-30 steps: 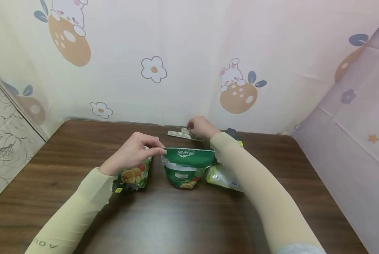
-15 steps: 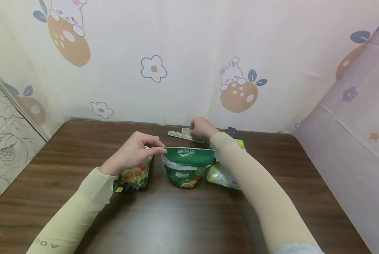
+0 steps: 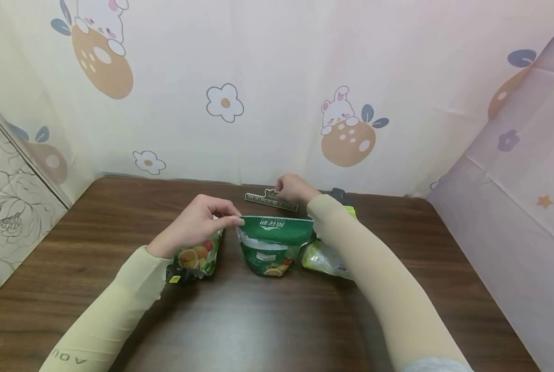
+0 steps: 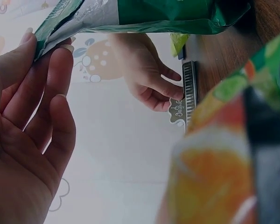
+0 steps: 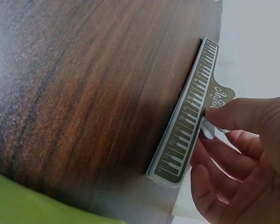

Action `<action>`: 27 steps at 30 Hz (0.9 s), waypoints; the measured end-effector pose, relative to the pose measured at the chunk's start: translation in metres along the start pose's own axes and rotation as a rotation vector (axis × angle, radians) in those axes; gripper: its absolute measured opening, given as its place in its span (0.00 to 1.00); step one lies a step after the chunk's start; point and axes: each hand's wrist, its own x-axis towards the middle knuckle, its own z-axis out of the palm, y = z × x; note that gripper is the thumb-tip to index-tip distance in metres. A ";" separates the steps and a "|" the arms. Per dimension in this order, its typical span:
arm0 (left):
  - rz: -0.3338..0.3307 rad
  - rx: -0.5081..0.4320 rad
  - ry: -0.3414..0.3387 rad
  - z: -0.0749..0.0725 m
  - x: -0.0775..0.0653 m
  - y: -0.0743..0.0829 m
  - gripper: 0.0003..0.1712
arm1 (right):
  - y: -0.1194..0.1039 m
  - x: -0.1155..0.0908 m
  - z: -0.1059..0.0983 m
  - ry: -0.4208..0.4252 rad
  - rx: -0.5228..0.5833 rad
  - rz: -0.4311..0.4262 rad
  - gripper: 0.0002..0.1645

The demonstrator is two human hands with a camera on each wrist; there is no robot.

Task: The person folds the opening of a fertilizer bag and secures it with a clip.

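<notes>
My left hand pinches the top left corner of a green plastic pouch that stands upright in the middle of the table. Behind the pouch, my right hand holds the handle of a long bag clip with a piano-key pattern between thumb and fingers. In the right wrist view the clip sits at the table's far edge, its patterned face toward the camera. The left wrist view shows the pouch's corner between my thumb and fingertips; the other fingers are loosely bent. My right forearm hides part of a yellow-green bag.
Beneath my left hand lies another fruit-printed bag with a black clip at its near end. A dark clip shows at the back right, beyond the yellow-green bag. A patterned curtain hangs right behind the wooden table.
The long clip has tipped a little in my right hand, so its face now looks darker and the key pattern clearer. My left hand and the green pouch stay in place.
</notes>
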 end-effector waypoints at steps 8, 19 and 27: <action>-0.018 0.007 -0.004 0.000 -0.001 0.002 0.04 | -0.002 -0.004 0.001 0.003 0.045 -0.009 0.17; 0.012 -0.012 0.001 0.000 -0.001 0.002 0.03 | -0.004 -0.005 0.001 -0.008 0.054 -0.028 0.22; 0.015 -0.022 -0.004 0.001 -0.001 0.001 0.03 | -0.006 -0.007 -0.001 0.011 0.081 -0.052 0.17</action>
